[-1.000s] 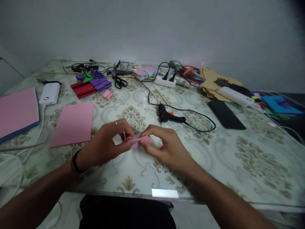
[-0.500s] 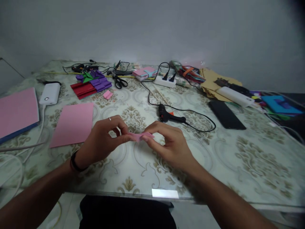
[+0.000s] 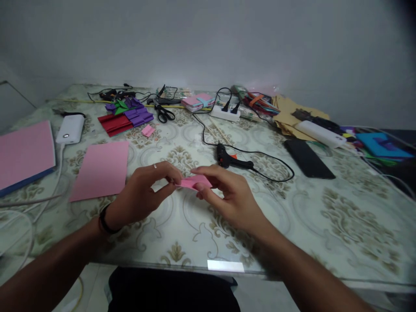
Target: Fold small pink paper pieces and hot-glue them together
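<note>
Above the near middle of the patterned tabletop [image 3: 292, 234], I watch the left hand [image 3: 143, 190] pinch one end of a small folded pink paper [image 3: 204, 178] while the right hand [image 3: 232, 193] grips the other end, thumb on the near side. Compared with half a second ago, the paper shows me a broader face and the right index finger is straighter. Left of the hands lies a pink sheet [image 3: 100, 171]; beyond them, a black glue gun [image 3: 238, 162]. Farther back are scissors [image 3: 165, 114] and a clear packet [image 3: 182, 92], its green markings too small to read.
</note>
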A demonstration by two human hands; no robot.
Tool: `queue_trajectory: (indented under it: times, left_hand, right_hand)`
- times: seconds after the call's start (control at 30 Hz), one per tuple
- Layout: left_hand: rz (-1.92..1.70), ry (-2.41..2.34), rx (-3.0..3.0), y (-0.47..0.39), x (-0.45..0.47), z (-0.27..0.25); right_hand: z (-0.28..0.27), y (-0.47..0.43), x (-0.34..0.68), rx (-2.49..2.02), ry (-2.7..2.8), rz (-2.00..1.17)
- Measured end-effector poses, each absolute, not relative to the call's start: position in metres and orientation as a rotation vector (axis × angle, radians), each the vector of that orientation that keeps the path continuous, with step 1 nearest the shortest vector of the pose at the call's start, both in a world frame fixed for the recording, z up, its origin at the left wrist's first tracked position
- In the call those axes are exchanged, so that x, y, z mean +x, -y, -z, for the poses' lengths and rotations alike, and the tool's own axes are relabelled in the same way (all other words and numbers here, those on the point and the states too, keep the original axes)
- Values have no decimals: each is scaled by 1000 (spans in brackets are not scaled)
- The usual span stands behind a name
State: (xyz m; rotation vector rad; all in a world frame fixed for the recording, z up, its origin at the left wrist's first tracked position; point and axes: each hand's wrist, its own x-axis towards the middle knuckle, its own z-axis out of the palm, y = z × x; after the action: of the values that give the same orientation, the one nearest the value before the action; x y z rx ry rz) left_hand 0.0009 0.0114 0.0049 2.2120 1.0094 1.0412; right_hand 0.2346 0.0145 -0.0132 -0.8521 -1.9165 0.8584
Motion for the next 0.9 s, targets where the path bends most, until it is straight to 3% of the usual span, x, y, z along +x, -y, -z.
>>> queue_trajectory:
  times: [0.2, 0.6, 0.9]
  left_hand:
    - [-1111, -961, 2260, -14, 2, -6]
    - [-1042, -852, 2346, -9, 3, -10]
    - [-1029, -757, 2332, -9, 1, -8]
  right_hand:
    - [9, -15, 234, -881, 2002, -766]
    - [8, -23, 238, -884, 1731, -1420]
    - [9, -24, 235, -826, 1651, -1651]
